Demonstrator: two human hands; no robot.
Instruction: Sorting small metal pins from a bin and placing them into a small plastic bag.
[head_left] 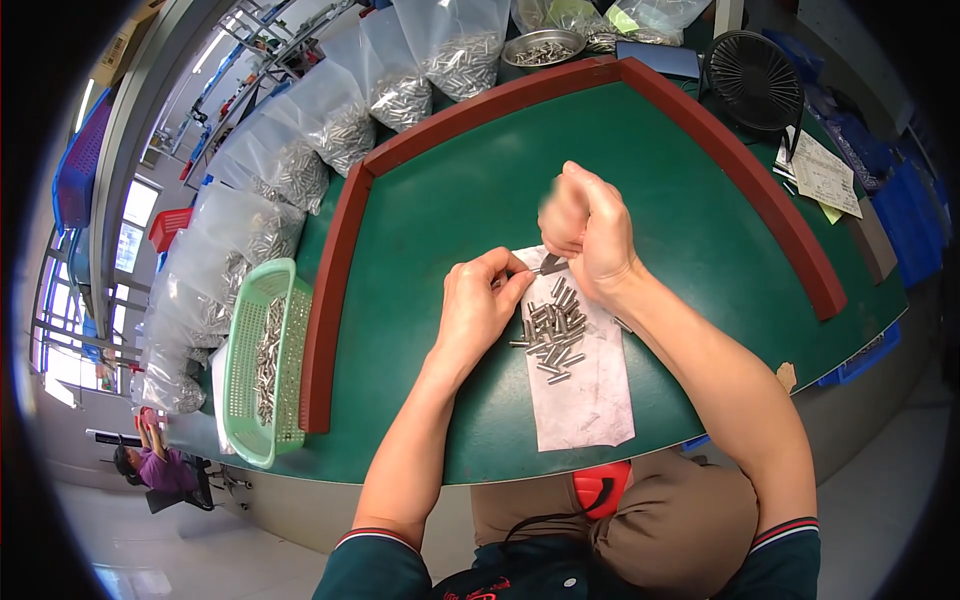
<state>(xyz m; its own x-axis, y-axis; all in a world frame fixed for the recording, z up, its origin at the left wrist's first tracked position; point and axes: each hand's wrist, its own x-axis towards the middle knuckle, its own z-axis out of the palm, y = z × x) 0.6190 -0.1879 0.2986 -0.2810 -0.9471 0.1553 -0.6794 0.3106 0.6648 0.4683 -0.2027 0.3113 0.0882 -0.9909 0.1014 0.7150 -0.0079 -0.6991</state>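
Note:
A pile of short silvery metal pins (pixel 555 325) lies on a stained white cloth (pixel 590 405) in front of me. Just beyond the pile, my left hand (pixel 478 305) pinches a small metal piece between thumb and forefinger; most of it is hidden by the fingertips. My right hand (pixel 592 230) is closed and partly smeared by motion above the cloth's far end. From under it a dark, narrow-tipped tool (pixel 553 264) sticks out toward the left fingertips, its handle hidden in the fist.
A red-brown raised border (pixel 490 92) frames the green table (pixel 440 180). Outside it stand a light green basket (pixel 290 360) of metal parts, clear bags (pixel 455 50) of pins, a metal bowl (pixel 543 48) and a black fan (pixel 753 80). Another person (pixel 165 465) sits far left.

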